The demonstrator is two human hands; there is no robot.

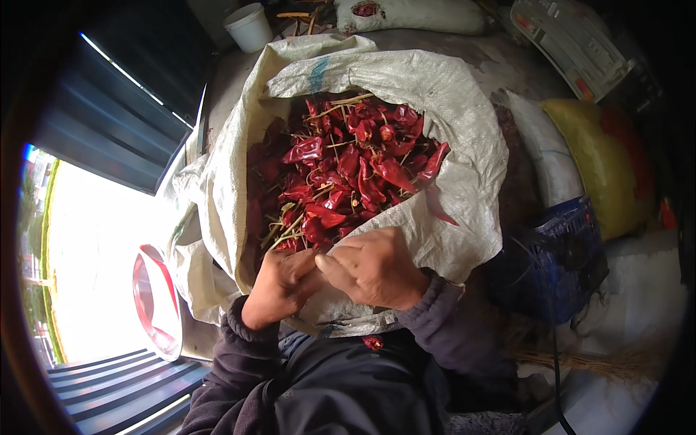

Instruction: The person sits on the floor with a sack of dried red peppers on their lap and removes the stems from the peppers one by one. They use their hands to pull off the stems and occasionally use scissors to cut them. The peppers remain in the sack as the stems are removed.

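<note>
A big white woven sack stands in front of me with its mouth rolled wide. Dried red chili peppers fill it, many with pale stems. At the sack's near edge my left hand is closed, fingers curled down over the peppers. Close beside it, my right hand is also closed, its thumb side almost meeting the left hand's fingers. The backs of the hands hide whatever is pinched between them. One loose chili pepper lies on the sack's folded right side.
To the right are a blue plastic crate and a yellow sack. A white bucket, another full sack and a grey crate stand at the back. A red-rimmed container is at the left, by a bright doorway.
</note>
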